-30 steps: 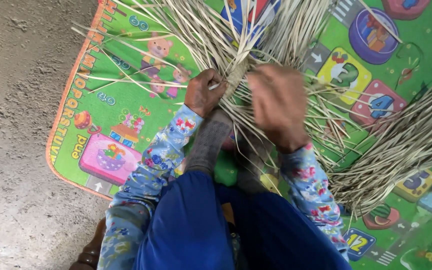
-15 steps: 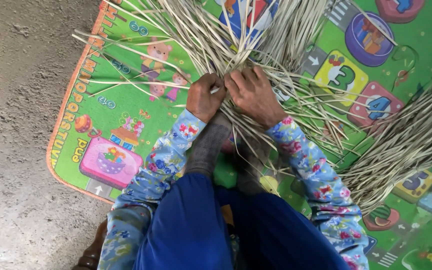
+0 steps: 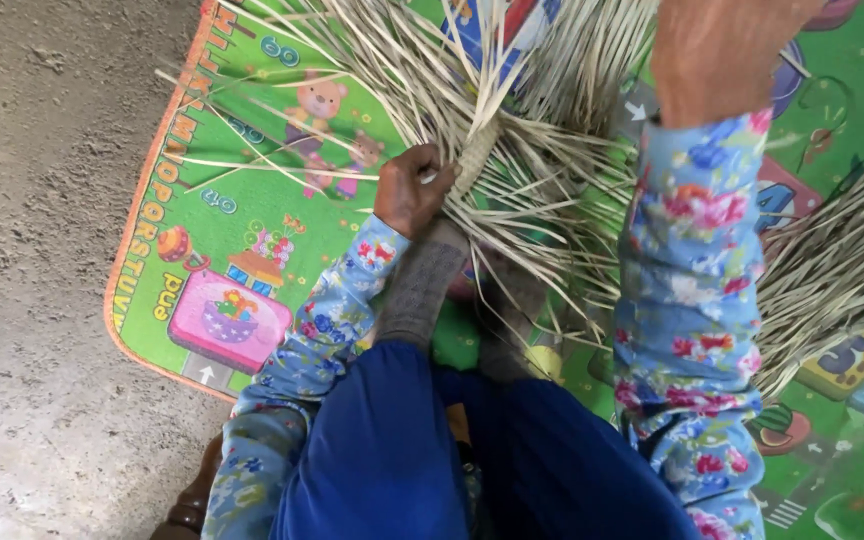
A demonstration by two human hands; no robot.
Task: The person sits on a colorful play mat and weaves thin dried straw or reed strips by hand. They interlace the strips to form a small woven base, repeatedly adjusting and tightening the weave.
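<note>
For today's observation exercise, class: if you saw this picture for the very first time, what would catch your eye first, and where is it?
First, the mass of pale straw strips fanning out across the middle and top, over a bright green cartoon play mat lying on a grey concrete floor. At centre, the left hand pinches the strips where they meet in a woven band, while the right hand is lifted high at the top edge, its flowered blue sleeve running down the right side.

Straw strips (image 3: 512,130) on play mat (image 3: 252,230), mat on floor (image 3: 42,200).
</note>
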